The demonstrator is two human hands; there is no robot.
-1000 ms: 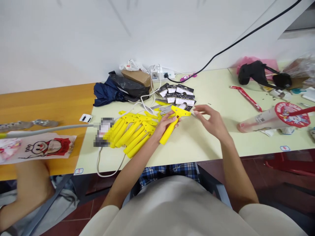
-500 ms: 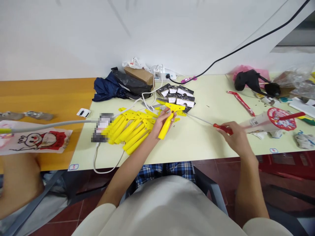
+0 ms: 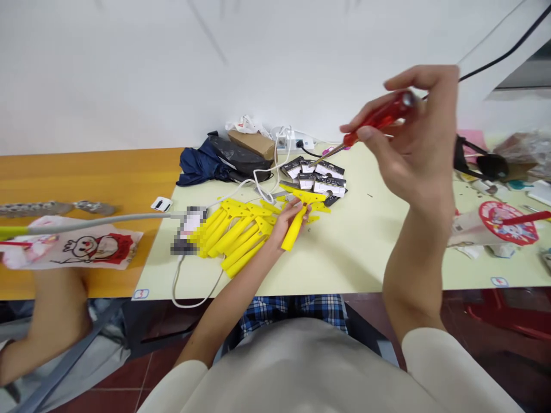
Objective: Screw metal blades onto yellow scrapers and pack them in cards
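Two hands, two tools, and we have lift-off on the right: half a second ago our right hand (image 3: 413,143) was low over the pale green table (image 3: 365,246), just closing on the red-handled screwdriver (image 3: 379,117); now it is raised high in front of the wall, fingers wrapped round the handle, the thin metal shaft slanting down and left toward the work. We read that as the tool picked up and being turned into a working grip, not yet touching anything.

Down below, our left hand (image 3: 287,221) is closed around the handle of one yellow scraper (image 3: 301,215), whose head lies on the table with its broad edge toward the black blade packets (image 3: 321,178). That hold matches the earlier pictures; the scraper has barely shifted.

Just to the left, touching our scraper, lies the heap of yellow scrapers (image 3: 235,232), fanned out side by side. A white cable (image 3: 193,287) loops off the table edge below them. Behind sit a dark blue folded umbrella (image 3: 200,166) and a black bag with a brown box (image 3: 252,143) on it. Far right, a drink cup with a red lid (image 3: 501,221) lies tipped on its side. On the orange table (image 3: 86,178) to the left, another person's forearm (image 3: 51,327) shows low down.
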